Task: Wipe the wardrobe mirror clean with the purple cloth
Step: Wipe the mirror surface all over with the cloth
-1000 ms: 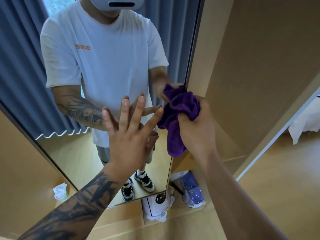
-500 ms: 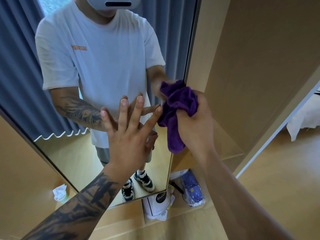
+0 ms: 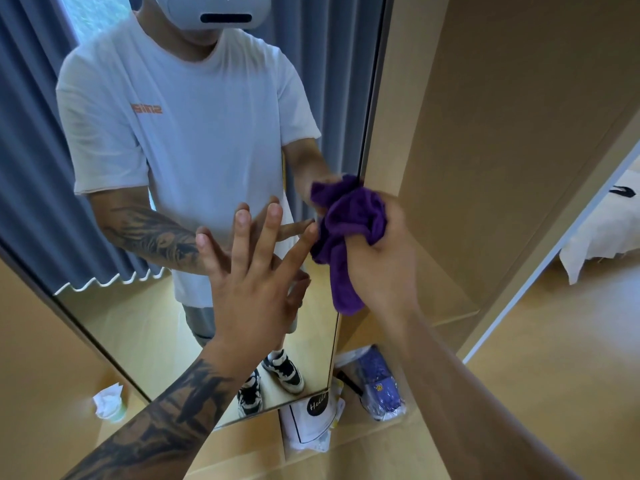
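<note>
The wardrobe mirror (image 3: 114,313) is a tall tilted panel filling the left and middle of the head view, showing a person's reflection. My left hand (image 3: 256,285) lies flat on the glass with fingers spread, holding nothing. My right hand (image 3: 384,268) grips the bunched purple cloth (image 3: 349,237) and presses it on the glass at the mirror's right edge, about mid-height. A tail of the cloth hangs down below my fist. The two hands sit close together, the left forefinger almost touching the cloth.
Wooden wardrobe panels (image 3: 502,133) rise right of the mirror. At its foot lie a white bag (image 3: 311,420), a blue packet (image 3: 381,386) and a crumpled white tissue (image 3: 107,403). A white-covered bed edge (image 3: 602,230) shows far right beyond a doorway.
My right hand has carried the cloth slightly upward along the mirror's right edge. My left hand stays planted flat on the glass.
</note>
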